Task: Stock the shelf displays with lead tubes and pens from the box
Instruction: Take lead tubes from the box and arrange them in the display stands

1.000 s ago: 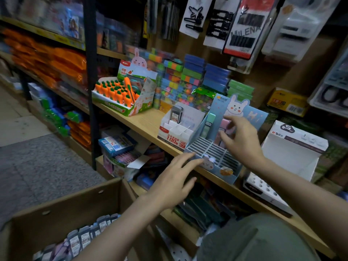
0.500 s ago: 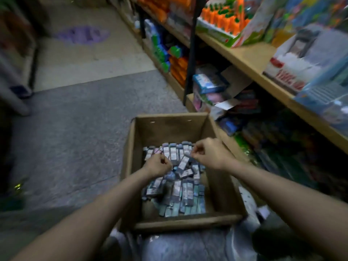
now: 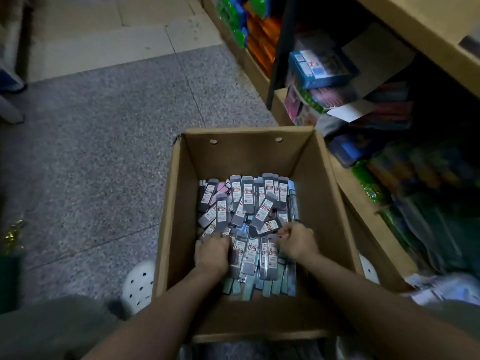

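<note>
An open cardboard box (image 3: 179, 193) stands on the floor in front of me, holding a heap of several grey lead tubes (image 3: 246, 201) with white and red labels. Both my hands are down inside the box at the near part of the heap. My left hand (image 3: 211, 253) lies knuckles-up with fingers curled into the tubes. My right hand (image 3: 296, 241) is curled too, its fingertips pinching among the tubes. Which single tube each hand holds is hidden by the fingers. The shelf displays are out of view.
A wooden shelf unit (image 3: 420, 29) runs along the right, its lower levels packed with coloured stationery packs and a blue box (image 3: 319, 66). A black upright post (image 3: 280, 53) stands just behind the box. Grey speckled floor (image 3: 104, 141) lies left. My white shoe (image 3: 139, 287) is beside the box.
One second ago both hands were at the rabbit display on the shelf. They dropped into the box, and since half a second ago moved to the near part of the heap.
</note>
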A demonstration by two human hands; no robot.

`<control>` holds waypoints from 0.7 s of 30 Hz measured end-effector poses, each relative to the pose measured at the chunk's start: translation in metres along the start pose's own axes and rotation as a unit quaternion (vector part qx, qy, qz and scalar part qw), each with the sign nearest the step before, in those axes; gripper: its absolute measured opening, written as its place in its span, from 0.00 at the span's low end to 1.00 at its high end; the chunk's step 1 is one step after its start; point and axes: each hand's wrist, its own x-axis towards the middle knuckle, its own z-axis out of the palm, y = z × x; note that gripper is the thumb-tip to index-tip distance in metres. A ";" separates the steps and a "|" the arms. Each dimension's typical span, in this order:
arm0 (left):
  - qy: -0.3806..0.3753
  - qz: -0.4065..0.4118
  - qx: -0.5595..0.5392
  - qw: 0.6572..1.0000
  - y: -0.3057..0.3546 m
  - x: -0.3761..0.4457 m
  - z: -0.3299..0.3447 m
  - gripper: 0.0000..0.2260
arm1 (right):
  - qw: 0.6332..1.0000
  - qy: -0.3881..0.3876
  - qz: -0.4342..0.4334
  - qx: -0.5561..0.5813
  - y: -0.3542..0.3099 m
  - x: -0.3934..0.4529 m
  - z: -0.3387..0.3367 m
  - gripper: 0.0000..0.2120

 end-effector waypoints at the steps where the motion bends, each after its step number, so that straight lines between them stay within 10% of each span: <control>1: 0.001 0.012 0.012 1.000 0.000 0.005 0.001 0.15 | 1.000 0.004 0.012 0.013 0.002 0.005 0.002 0.07; 5: 0.034 0.004 -0.191 0.981 0.004 0.023 -0.004 0.15 | 0.997 0.050 0.022 0.056 0.002 0.023 0.007 0.02; 14: 0.070 -0.084 -0.653 0.749 0.028 0.035 -0.016 0.16 | 0.989 0.090 0.021 0.115 -0.031 0.044 0.030 0.20; 21: 0.000 -0.134 -0.747 0.651 0.020 0.038 -0.014 0.12 | 0.971 0.088 0.080 0.206 -0.031 0.041 0.037 0.19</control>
